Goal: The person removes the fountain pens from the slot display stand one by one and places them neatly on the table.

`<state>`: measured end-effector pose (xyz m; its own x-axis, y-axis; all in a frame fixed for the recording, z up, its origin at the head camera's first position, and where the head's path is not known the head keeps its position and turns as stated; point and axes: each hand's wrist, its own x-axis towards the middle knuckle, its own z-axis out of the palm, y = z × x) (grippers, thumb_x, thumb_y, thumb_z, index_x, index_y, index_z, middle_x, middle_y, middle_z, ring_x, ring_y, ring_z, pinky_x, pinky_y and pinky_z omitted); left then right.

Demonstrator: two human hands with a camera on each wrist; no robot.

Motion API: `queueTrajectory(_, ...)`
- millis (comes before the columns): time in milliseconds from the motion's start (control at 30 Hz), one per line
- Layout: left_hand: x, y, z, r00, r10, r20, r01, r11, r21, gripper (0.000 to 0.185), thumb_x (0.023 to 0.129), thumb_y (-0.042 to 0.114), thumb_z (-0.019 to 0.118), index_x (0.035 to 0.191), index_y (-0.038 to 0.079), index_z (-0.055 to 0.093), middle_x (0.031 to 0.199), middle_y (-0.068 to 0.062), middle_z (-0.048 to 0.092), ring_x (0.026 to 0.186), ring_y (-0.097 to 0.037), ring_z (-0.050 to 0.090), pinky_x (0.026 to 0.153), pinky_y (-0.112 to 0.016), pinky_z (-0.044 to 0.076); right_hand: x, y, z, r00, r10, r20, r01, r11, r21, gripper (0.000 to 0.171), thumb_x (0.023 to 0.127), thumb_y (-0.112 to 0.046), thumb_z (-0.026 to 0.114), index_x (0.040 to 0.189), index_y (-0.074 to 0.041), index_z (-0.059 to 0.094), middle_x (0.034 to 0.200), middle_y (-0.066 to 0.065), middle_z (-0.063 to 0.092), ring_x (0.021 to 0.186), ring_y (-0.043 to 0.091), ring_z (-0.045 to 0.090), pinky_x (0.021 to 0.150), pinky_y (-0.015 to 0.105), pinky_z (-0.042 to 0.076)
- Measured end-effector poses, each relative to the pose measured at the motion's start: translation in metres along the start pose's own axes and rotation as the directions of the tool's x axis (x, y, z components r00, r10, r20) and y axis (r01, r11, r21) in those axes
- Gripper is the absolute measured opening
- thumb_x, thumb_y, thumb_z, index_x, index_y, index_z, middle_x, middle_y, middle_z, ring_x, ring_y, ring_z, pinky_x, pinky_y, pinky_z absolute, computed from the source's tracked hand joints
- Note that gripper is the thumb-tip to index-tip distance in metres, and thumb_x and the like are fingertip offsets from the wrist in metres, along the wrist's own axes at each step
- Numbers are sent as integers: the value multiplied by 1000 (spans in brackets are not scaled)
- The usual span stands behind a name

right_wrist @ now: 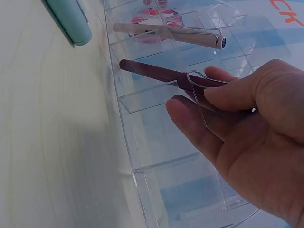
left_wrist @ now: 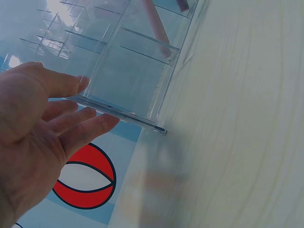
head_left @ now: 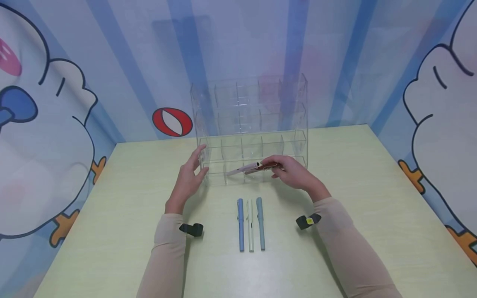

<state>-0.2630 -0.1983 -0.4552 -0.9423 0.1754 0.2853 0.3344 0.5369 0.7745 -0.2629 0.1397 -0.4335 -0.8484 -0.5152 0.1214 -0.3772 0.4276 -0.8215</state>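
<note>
A clear acrylic tiered rack point(head_left: 232, 150) with divided compartments stands at the back of the table. My left hand point(head_left: 187, 181) grips its left side wall, thumb on the inner face and fingers outside, as the left wrist view shows. My right hand point(head_left: 294, 173) pinches a dark red pen point(right_wrist: 154, 71) by its clip end, its other end down in a bottom-row compartment. Beside it a pale pink pen point(right_wrist: 192, 36) leans in the neighbouring compartment, clip end up. The right palm faces the rack's front.
Three pens lie side by side on the table point(head_left: 123, 231) before the rack: a blue one point(head_left: 241, 225), a pale green one point(head_left: 250, 231) and a grey-blue one point(head_left: 261, 225). A cartoon-printed backdrop point(head_left: 246, 37) rises behind the rack and along both sides.
</note>
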Motion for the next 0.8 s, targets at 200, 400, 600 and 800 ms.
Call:
queueTrajectory(200,0,-1,0,1000,-2,2,2,1000,2,72,99,4,61,156,33,30,159,-13,34,138,-39,42,108,-54,41,1,2,0,1000,1,-17,-1,1000,7,32,99,7,51,127,-1,64,122,18,64,107,39,65,83,37,59)
queueTrajectory(400,0,0,0,1000,0,4,0,1000,-1,71,99,4,61,157,33,30,160,-12,33,138,-39,42,107,-53,42,2,3,1,1000,-18,-18,19,999,51,31,100,5,51,131,3,58,121,19,64,110,41,63,82,38,59)
queueTrajectory(600,0,1,-1,1000,8,1,-8,1000,-1,71,99,4,61,157,32,30,160,-12,33,138,-39,42,107,-53,42,2,2,0,998,-5,-65,12,994,113,39,100,7,50,139,6,44,123,23,62,111,43,61,82,39,60)
queueTrajectory(800,0,1,-1,1000,6,3,-6,1000,0,71,99,4,60,157,32,30,160,-12,32,138,-39,42,108,-53,41,3,-1,0,988,46,-147,-18,983,183,43,102,-1,53,142,3,39,120,23,62,108,42,63,83,48,59)
